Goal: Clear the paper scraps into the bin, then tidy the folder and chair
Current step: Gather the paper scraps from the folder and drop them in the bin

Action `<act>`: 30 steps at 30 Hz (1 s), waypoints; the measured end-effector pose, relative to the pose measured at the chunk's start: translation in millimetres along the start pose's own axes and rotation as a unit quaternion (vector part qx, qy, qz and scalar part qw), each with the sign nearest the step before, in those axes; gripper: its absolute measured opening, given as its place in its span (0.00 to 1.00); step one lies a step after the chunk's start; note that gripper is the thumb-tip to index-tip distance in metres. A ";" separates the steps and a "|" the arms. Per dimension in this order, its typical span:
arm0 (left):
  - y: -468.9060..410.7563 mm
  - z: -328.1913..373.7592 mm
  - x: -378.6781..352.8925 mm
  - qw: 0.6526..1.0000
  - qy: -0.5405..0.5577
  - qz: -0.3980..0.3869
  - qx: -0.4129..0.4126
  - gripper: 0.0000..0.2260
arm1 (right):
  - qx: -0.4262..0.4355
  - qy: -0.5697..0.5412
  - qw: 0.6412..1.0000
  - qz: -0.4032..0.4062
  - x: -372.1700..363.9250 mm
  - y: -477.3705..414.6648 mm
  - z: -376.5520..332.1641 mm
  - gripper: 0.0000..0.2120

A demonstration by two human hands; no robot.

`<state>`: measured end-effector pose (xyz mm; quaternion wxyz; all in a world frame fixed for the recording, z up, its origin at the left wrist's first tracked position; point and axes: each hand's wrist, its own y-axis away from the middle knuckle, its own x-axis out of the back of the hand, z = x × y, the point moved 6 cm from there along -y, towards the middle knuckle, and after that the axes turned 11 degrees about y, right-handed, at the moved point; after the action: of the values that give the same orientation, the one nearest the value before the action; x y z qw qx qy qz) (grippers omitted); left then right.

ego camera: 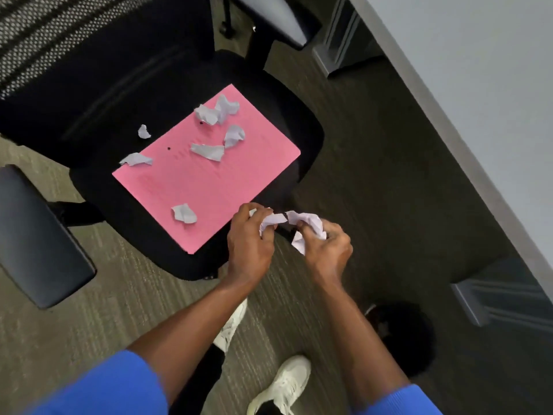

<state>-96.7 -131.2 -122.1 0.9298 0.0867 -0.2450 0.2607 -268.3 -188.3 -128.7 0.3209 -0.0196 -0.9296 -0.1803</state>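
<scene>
Both hands (287,235) (closed) around scraps (299,224)

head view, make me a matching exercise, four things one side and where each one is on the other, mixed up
Things:
1. pink folder
2. crumpled paper
3. small lone scrap
4. black bin

Places:
A. on the bare black seat, just off the folder's far left edge
B. on the carpet beside the desk, right of the person's feet
C. flat on the chair seat
D. held between the left hand and right hand

Pairs: 1-C, 2-D, 3-A, 4-B
</scene>
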 end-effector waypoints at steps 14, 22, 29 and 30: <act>160.7 15.0 -240.5 0.952 -0.073 -0.297 -0.007 0.13 | -0.250 0.005 0.966 0.071 145.6 39.3 302.8 0.07; 227.0 17.4 -345.8 0.929 -0.044 -0.366 0.019 0.11 | -0.321 -0.068 0.931 0.158 200.4 36.5 408.3 0.11; 255.9 -12.8 -414.3 0.910 -0.049 -0.406 0.075 0.19 | -0.320 0.053 0.942 0.083 214.1 -0.9 465.6 0.15; 258.0 -16.4 -422.9 0.904 -0.061 -0.415 0.080 0.19 | -0.315 0.061 0.945 0.071 213.4 -6.5 470.7 0.15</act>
<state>-540.7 -94.5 -339.4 0.9271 0.2704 -0.2209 -0.1362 -716.1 -47.5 -345.2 0.3665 -0.1749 -0.8004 -0.4411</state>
